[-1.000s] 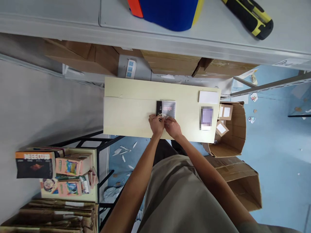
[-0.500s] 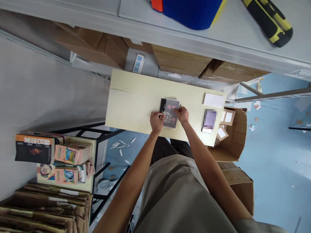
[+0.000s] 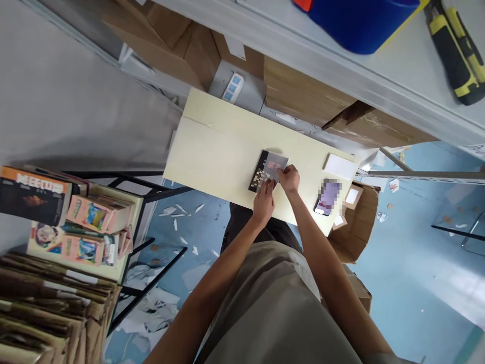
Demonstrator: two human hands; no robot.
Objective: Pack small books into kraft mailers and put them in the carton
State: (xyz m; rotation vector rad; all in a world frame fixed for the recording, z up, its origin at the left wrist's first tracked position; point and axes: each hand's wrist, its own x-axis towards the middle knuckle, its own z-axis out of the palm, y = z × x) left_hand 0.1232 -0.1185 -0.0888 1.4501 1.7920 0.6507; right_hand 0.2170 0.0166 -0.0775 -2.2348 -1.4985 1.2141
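Note:
A book (image 3: pixel 258 169) with a black cover and white block pattern lies on the pale yellow table. A hazy translucent cover sheet (image 3: pixel 276 161) lies over most of it, leaving a dark strip bare along the left side. My left hand (image 3: pixel 264 203) rests on the book's lower part, its fingers stretched out flat. At the right edge my right hand (image 3: pixel 289 178) is closed, thumb and fingers pinching the hazy sheet. Whether the book's edge is also in that pinch is hidden.
On the table (image 3: pixel 220 144), a white box (image 3: pixel 340 166) and a phone (image 3: pixel 328 197) lie to the right. An open cardboard box (image 3: pixel 358 225) stands beyond. Stacked books (image 3: pixel 34 194) are at left. A shelf above holds a yellow-black cutter (image 3: pixel 454 60).
My left hand has gone from a pinch at the book's left edge to lying flat on it. More of the dark cover shows at left. The camera view has tilted.

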